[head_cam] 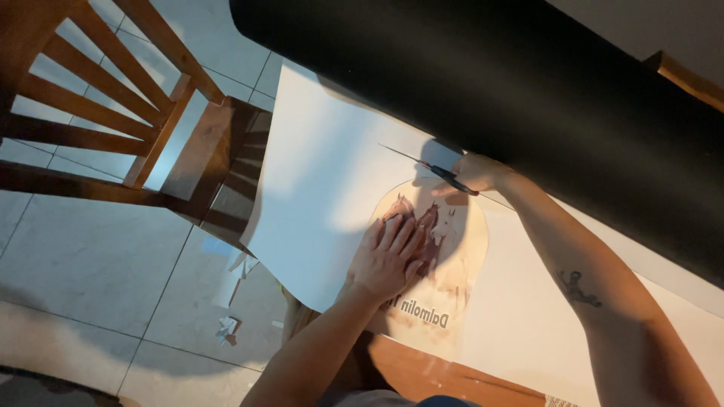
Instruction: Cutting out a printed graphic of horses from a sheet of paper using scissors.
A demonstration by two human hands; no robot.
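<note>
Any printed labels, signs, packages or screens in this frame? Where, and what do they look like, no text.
Printed cutout: lies on the white sheet at centre, rounded top, tan with a brown picture and dark lettering along its near edge; the left hand is pressed flat on it, and the right hand holds a thin dark tool at its top edge.
Packages, screens, signs: none in view.
</note>
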